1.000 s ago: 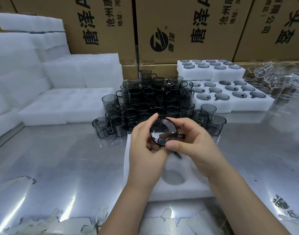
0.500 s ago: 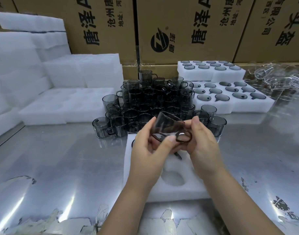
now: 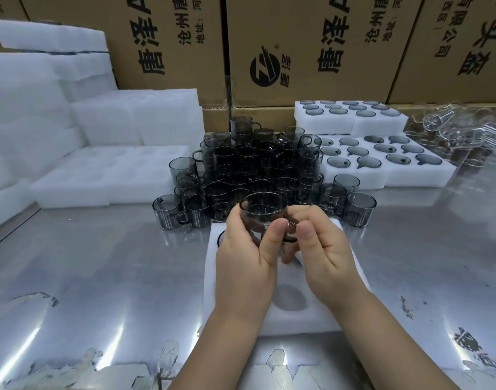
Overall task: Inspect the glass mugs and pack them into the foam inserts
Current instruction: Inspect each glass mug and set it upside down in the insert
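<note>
Fingers [image 3: 274, 235] of left hand [image 3: 246, 266] and right hand [image 3: 325, 257] pinch a grey glass mug [image 3: 262, 212] over a white foam insert [image 3: 297, 319]. Metal surface [image 3: 114, 263] spreads beyond its edges.

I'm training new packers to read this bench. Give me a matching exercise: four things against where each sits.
Things
1 held mug
2 near foam insert
3 packed foam tray
4 clear glassware

Places
A just right of the mug pile
B between left hand and right hand
C far right, at the back
D directly below both hands

Pairs: 1-B, 2-D, 3-A, 4-C
</note>
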